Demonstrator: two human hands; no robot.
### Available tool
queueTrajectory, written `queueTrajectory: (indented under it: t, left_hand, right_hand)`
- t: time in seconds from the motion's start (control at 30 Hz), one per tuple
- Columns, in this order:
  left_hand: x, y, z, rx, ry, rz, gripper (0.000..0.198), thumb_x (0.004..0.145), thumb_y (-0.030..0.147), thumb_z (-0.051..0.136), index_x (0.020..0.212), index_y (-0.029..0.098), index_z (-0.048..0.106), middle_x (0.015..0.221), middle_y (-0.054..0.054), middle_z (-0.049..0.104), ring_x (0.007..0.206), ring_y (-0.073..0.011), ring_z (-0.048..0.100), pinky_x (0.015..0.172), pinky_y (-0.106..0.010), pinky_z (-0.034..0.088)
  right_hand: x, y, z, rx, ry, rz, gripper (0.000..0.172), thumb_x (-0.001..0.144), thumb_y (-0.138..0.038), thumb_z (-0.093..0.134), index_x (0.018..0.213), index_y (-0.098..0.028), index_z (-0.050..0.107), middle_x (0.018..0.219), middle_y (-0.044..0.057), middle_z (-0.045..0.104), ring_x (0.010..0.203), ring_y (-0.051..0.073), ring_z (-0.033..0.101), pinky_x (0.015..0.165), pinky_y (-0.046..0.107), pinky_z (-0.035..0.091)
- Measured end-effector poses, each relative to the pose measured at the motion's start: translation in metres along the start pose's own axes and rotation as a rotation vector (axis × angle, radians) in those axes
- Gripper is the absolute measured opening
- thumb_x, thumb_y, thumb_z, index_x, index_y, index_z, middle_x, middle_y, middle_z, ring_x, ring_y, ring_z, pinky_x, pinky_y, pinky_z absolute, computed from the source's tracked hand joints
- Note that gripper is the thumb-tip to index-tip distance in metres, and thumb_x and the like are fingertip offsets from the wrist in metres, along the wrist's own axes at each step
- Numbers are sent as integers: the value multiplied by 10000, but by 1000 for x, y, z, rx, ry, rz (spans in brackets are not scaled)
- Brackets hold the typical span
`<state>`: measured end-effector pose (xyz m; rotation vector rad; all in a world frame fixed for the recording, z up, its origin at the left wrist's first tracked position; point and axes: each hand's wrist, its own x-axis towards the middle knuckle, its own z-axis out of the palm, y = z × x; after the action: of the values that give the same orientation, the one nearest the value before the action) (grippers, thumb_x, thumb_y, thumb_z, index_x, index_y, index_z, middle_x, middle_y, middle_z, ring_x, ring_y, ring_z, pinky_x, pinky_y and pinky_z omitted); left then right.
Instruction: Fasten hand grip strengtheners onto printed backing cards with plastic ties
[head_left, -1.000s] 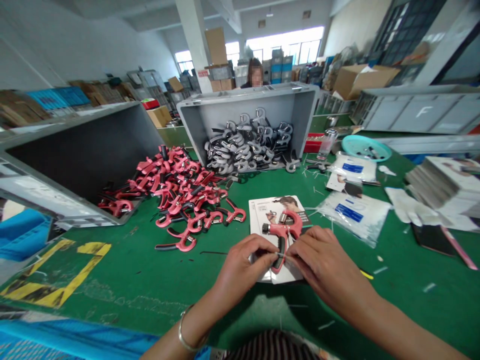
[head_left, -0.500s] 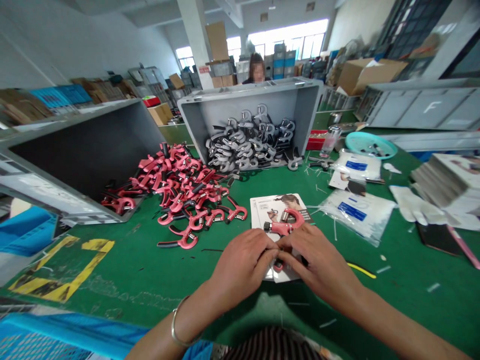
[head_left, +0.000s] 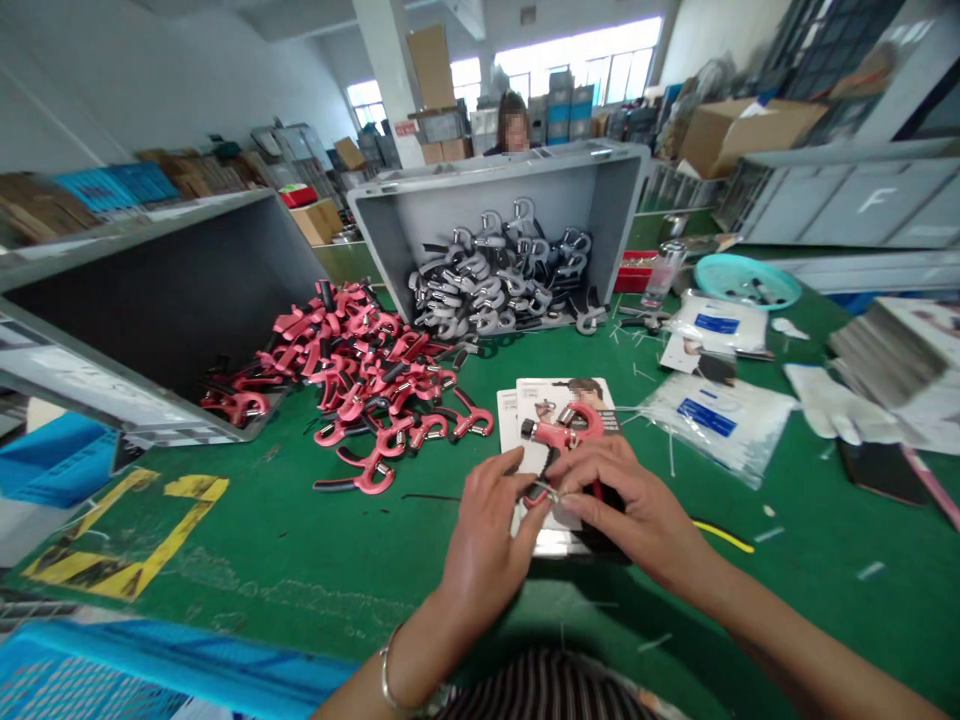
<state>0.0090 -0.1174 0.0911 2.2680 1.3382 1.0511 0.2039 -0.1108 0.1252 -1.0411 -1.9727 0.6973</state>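
A red hand grip [head_left: 570, 430] with black handles lies on a printed card [head_left: 529, 395] on the green table. My left hand [head_left: 491, 525] is at the lower left of the card, its thumb and fingers closed around a thin pale tie [head_left: 551, 490] by the red handle. From the right, my right hand [head_left: 619, 495] pinches the same tie, fingertips close to the left ones. Both palms cover part of the card and handles. A second card edge shows underneath. Red hand grips [head_left: 360, 370] are heaped to the left.
Two grey crates stand behind: one [head_left: 360, 210] with grey grips [head_left: 487, 290], one [head_left: 150, 225] at left beside the red heap. Bags of ties [head_left: 720, 425], a turquoise plate [head_left: 746, 283], white gloves [head_left: 840, 400] and stacked cards [head_left: 889, 360] lie right. A person [head_left: 514, 130] is behind the crates.
My hands have drawn slightly apart and their fingers have lifted, so the thin tie between them now shows. The card and red grip sit slightly higher in view, with another card edge visible.
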Motion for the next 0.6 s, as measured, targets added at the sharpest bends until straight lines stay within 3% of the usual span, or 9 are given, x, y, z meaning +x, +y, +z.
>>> queueTrajectory:
  t: [0.17, 0.27, 0.33, 0.43, 0.47, 0.53, 0.6]
  left_hand:
    - [-1, -13, -4, 0, 26, 12, 174, 918, 215, 581, 1089, 197, 607, 1250, -109, 623, 1240, -244, 522, 1065, -448, 410]
    - [-6, -17, -25, -123, 18, -141, 178, 922, 267, 576, 1084, 217, 630, 1288, -92, 612, 1226, -235, 546, 1069, -420, 408]
    - [-8, -22, -43, -221, 15, -289, 192, 918, 330, 577, 1060, 223, 649, 1318, -84, 596, 1217, -239, 556, 1053, -397, 417]
    - [-6, -32, -60, -363, -27, -499, 330, 906, 448, 558, 1122, 209, 631, 1189, -94, 656, 1094, -246, 617, 891, -352, 496]
    - [-3, -35, -60, -397, -39, -566, 404, 886, 481, 574, 1173, 198, 602, 1067, -88, 687, 989, -237, 647, 796, -329, 511]
    - [4, -39, -56, -445, -54, -683, 573, 805, 514, 666, 1245, 169, 539, 837, -43, 682, 775, -205, 650, 645, -280, 485]
    - [11, -40, -49, -531, -57, -756, 663, 735, 502, 740, 1254, 153, 520, 795, -21, 662, 670, -166, 620, 576, -245, 449]
  right_hand:
    - [-17, 9, -6, -123, 69, -35, 117, 931, -252, 585, 828, -248, 639, 1082, 31, 653, 1131, 238, 518, 972, 417, 351]
    - [-52, 39, -31, -247, 202, 94, 124, 948, -335, 541, 934, -264, 642, 1136, 50, 648, 1138, 258, 540, 975, 441, 373]
    - [-88, 73, -47, -450, 300, 242, 250, 924, -438, 546, 1070, -250, 621, 1219, 91, 625, 1153, 300, 545, 990, 495, 366]
    - [-142, 121, -53, -734, 57, 398, 741, 732, -629, 673, 1314, -192, 532, 1284, 195, 593, 1124, 424, 547, 872, 567, 438]
    - [-155, 133, -51, -789, -31, 427, 814, 702, -629, 691, 1357, -182, 505, 1309, 216, 573, 1117, 446, 547, 841, 585, 449]
    - [-167, 146, -44, -806, -120, 437, 743, 727, -571, 672, 1334, -163, 541, 1256, 230, 594, 1061, 433, 576, 802, 578, 474]
    - [-163, 147, -42, -675, -126, 470, 539, 769, -494, 628, 1186, -153, 642, 1106, 200, 652, 975, 377, 615, 819, 545, 492]
